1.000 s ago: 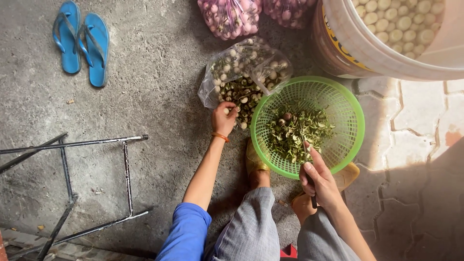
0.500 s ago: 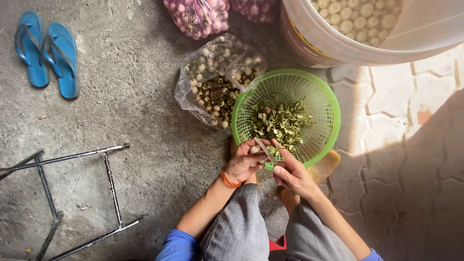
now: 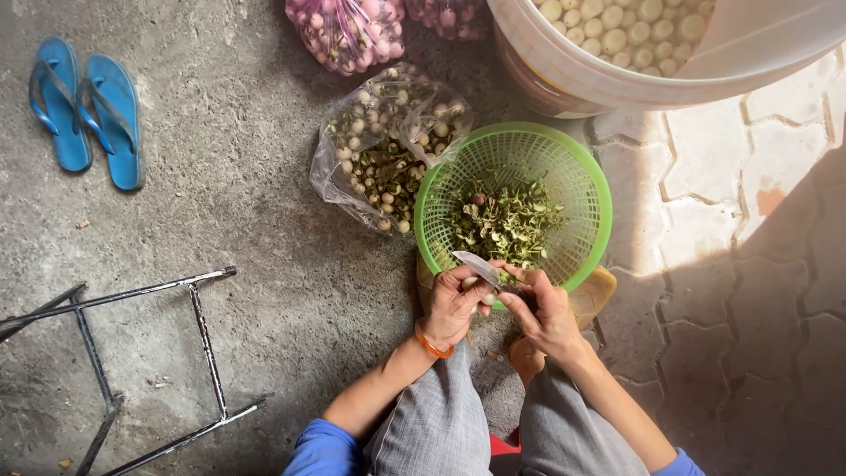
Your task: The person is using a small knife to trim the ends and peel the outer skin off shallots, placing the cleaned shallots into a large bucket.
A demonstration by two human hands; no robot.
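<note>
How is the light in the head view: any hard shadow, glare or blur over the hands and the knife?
Head view: hands in even shade, no glare; left hand, right hand and knife blade fairly sharp. Bright sun falls on the pavers and washes out the white bucket rim; a dark shadow covers the lower right.

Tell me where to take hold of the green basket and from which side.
Grip the green basket by its rim on the far right, coming from the right over the paving. The rim is a firm raised band there; the near edge is taken up by both hands and the knife, and the plastic bag crowds the left side.
</note>
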